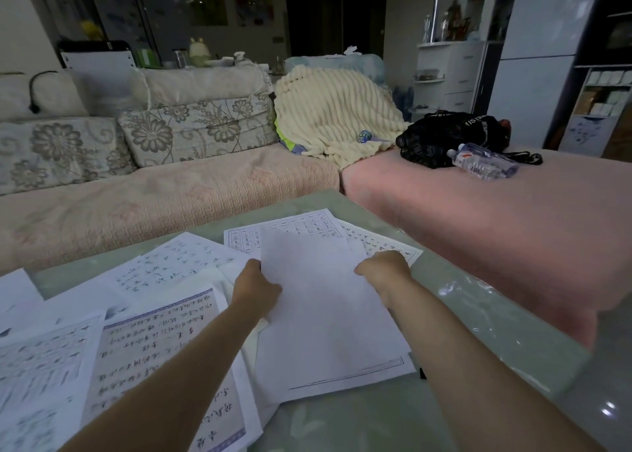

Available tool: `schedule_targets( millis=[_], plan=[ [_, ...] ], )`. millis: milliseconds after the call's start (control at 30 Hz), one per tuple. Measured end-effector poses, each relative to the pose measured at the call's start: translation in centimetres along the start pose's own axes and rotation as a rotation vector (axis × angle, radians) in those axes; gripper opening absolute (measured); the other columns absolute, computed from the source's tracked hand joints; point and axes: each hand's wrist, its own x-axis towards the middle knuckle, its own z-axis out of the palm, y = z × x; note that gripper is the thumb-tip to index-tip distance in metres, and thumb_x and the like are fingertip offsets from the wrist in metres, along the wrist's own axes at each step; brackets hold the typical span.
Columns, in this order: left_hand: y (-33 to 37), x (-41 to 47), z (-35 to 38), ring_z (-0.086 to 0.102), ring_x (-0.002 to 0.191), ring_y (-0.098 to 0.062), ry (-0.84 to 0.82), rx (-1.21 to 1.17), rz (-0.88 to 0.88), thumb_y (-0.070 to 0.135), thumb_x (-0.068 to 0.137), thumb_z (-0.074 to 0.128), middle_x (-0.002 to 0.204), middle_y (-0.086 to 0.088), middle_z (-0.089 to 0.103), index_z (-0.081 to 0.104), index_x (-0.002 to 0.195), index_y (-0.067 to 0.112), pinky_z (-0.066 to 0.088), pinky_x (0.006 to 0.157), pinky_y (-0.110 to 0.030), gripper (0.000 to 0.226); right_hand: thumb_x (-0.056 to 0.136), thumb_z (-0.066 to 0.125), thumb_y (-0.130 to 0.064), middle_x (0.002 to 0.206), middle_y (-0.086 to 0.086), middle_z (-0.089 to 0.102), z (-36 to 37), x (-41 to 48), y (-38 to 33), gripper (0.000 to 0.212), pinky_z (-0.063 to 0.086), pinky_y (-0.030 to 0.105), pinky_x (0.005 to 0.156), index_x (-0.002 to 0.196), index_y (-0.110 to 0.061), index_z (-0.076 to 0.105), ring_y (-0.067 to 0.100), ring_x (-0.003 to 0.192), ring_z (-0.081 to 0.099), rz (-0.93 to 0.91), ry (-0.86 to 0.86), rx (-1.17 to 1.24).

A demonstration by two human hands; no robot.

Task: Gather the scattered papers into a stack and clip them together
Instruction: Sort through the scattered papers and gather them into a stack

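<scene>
Gripping opposite edges of a blank white sheet (pixel 328 314), the left hand (pixel 254 285) and right hand (pixel 384 270) hold it atop a small pile on the glassy green surface (pixel 485 318). Handwritten papers (pixel 154 349) lie scattered and overlapping to the left, and a gridded sheet (pixel 284 231) pokes out beyond. Behind, a sofa (pixel 171 195) carries a cream blanket (pixel 335 116), a black bag (pixel 441 137) and a water bottle (pixel 485 162).
</scene>
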Motion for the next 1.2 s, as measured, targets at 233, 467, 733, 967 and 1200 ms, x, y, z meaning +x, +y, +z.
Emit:
schedule_targets(
  millis=[233,467,733,967,1200],
  plan=[
    [-0.6,0.1,-0.3,0.054,0.089,-0.022,-0.032,-0.096,-0.012,0.011,0.082,0.068,0.098,-0.001,0.058,0.053,0.113,0.009,0.042,0.074,-0.028,0.035,0.081,0.072,-0.001,0.093,0.016,0.069,-1.0,0.0,0.4,0.019,0.052,0.030,0.069,0.098,0.003,0.064,0.027,0.077,0.067,0.049,-0.116,-0.061],
    [-0.7,0.2,-0.5,0.062,0.094,-0.022,-0.039,-0.175,0.031,0.022,0.082,0.072,0.109,-0.002,0.064,0.055,0.117,0.013,0.055,0.083,-0.039,0.040,0.080,0.064,-0.002,0.089,0.011,0.072,-0.7,0.2,1.0,0.014,0.045,0.028,0.065,0.091,-0.004,0.073,0.022,0.074,0.060,-0.198,-0.005,-0.173],
    [0.4,-0.8,-1.2,0.042,0.133,-0.027,-0.119,-0.048,0.069,0.043,0.091,0.061,0.147,-0.009,0.043,0.032,0.148,0.009,0.037,0.108,-0.040,0.072,0.082,0.058,-0.009,0.083,-0.003,0.074,-4.4,-1.2,0.4,0.018,0.053,0.033,0.068,0.090,-0.017,0.072,0.021,0.074,0.067,-0.439,0.165,0.020],
    [2.8,-1.8,-3.5,0.028,0.142,-0.032,0.087,-0.313,0.036,0.052,0.089,0.059,0.156,-0.011,0.027,0.023,0.152,0.016,0.029,0.114,-0.052,0.081,0.085,0.057,0.000,0.076,-0.002,0.067,-7.0,-3.4,0.5,0.020,0.044,0.028,0.063,0.079,-0.016,0.068,0.018,0.067,0.057,-0.372,0.322,0.319],
    [4.7,-3.7,-5.7,0.030,0.142,-0.018,-0.045,-0.185,0.327,0.028,0.095,0.058,0.156,0.003,0.031,0.027,0.152,0.018,0.029,0.115,-0.038,0.066,0.084,0.059,-0.003,0.077,0.002,0.071,-6.9,-5.0,1.3,0.019,0.046,0.032,0.064,0.086,-0.016,0.073,0.019,0.065,0.059,-0.335,0.111,0.345]
  ],
)
